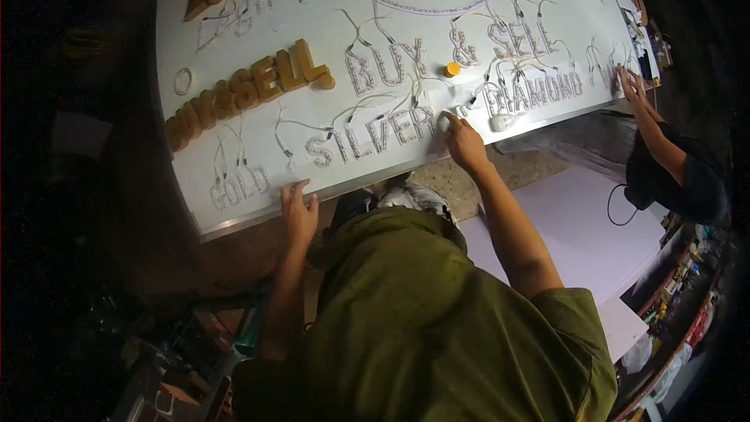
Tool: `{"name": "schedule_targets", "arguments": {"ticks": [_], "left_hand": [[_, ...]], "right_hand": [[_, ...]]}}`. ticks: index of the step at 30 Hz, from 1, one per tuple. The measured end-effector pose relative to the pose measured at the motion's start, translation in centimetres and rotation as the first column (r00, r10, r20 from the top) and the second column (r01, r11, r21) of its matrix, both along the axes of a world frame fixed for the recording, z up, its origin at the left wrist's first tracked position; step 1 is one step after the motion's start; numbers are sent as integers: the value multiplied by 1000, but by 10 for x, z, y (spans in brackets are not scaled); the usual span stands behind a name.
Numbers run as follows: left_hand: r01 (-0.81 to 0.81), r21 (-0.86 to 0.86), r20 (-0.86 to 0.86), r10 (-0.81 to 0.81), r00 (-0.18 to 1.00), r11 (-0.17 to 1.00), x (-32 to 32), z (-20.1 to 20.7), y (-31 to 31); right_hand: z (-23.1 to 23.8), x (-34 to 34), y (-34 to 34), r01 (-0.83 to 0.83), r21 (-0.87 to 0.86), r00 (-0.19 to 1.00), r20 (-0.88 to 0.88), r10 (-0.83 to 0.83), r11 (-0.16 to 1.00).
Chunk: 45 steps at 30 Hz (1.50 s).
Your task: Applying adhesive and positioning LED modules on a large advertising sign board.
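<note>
A white board (328,27) lies before me, covered with letter shapes made of small light strips (375,139) with thin wires trailing from them. My left hand (298,209) rests at the near edge of the board, fingers apart and holding nothing, just right of a smaller row of strip letters (238,189). At the end of the middle row, my right hand (464,143) touches the board with its fingers drawn together. What is between its fingertips, if anything, is too small to make out. Beside them sits a small white piece (461,110).
Brown raised letters (254,94) stand on the board's left, below a white ring (183,80). A yellow round cap-like piece (452,69) and a white rounded object (502,122) lie right of centre. Another person's hands (634,87) are at the right end. Pale sheets (574,223) lie lower right.
</note>
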State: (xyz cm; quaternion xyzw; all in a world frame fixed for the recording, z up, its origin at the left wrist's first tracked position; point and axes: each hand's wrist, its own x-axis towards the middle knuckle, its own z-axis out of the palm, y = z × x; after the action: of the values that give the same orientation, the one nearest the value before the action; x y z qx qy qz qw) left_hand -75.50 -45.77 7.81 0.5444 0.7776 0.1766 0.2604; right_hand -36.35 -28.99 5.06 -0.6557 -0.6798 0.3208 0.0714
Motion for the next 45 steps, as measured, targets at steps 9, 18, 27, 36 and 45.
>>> {"name": "schedule_targets", "arguments": {"ticks": [9, 18, 27, 36, 45], "left_hand": [[32, -31, -59, -34, 998, 999, -16, -8, 4], [115, -15, -35, -115, 993, 993, -5, -3, 36], [210, -14, -48, -211, 976, 978, 8, 4, 59], [425, 69, -52, -422, 905, 903, 59, 15, 100], [608, 64, -87, -603, 793, 791, 129, -2, 147]], "right_hand": [[6, -16, 2, -25, -16, 986, 166, 27, 1000], [12, -31, -5, -12, -78, 984, 177, 26, 997], [1, -45, -27, 266, 42, 962, -68, -263, 963], [-7, -56, -27, 295, 79, 954, -81, -289, 952], [-6, -42, -24, 262, 92, 956, -162, -245, 961]]}}
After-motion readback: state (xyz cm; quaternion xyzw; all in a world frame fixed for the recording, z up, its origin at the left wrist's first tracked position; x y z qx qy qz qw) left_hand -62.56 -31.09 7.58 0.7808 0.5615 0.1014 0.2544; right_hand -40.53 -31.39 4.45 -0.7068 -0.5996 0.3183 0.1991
